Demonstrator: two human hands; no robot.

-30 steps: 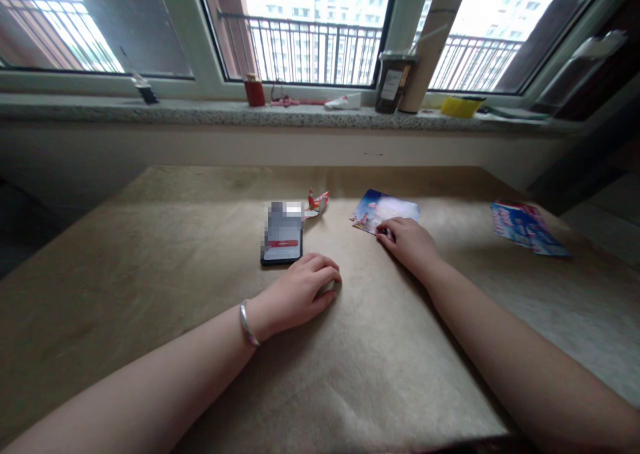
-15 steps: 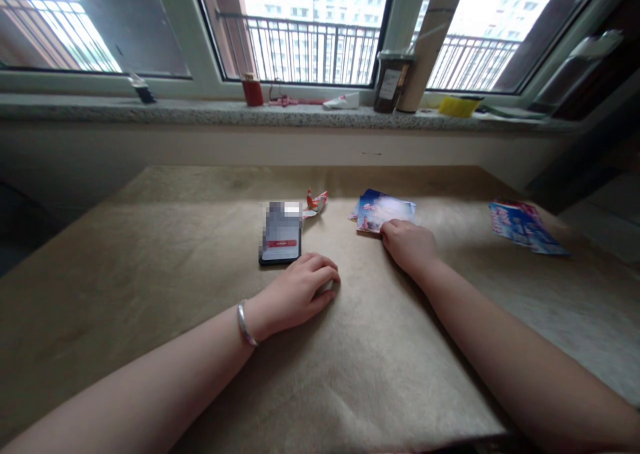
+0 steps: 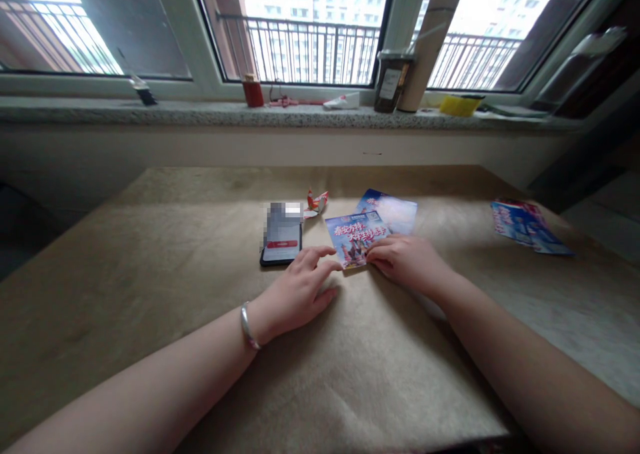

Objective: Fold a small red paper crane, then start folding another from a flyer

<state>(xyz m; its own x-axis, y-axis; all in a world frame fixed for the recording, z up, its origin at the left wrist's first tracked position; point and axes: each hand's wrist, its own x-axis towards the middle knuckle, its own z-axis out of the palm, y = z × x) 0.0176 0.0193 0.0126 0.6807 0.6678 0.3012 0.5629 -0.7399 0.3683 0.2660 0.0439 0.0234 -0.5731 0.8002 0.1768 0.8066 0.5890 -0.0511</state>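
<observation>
My right hand (image 3: pixel 407 262) pinches the near edge of a square blue printed paper (image 3: pixel 356 237) and holds it in front of me on the brown paper-covered table (image 3: pixel 165 261). My left hand (image 3: pixel 299 291), a silver bangle on its wrist, rests on the table with fingers spread, its fingertips reaching toward the paper's left edge. Just behind lies another blue printed sheet (image 3: pixel 394 211). A black phone (image 3: pixel 283 234) with a lit screen lies left of the paper, and a small folded red-and-white paper figure (image 3: pixel 316 203) sits behind the phone.
More blue printed sheets (image 3: pixel 526 227) lie at the table's right side. The stone windowsill (image 3: pixel 200 113) behind holds a red cup (image 3: pixel 253 91), a dark jar (image 3: pixel 390 83), a tan cylinder (image 3: pixel 424 47), a yellow object (image 3: pixel 458 105) and small clutter.
My right hand drew one blue sheet off the stack and brought it nearer and leftward. My left hand opened its fingers and reached toward that sheet.
</observation>
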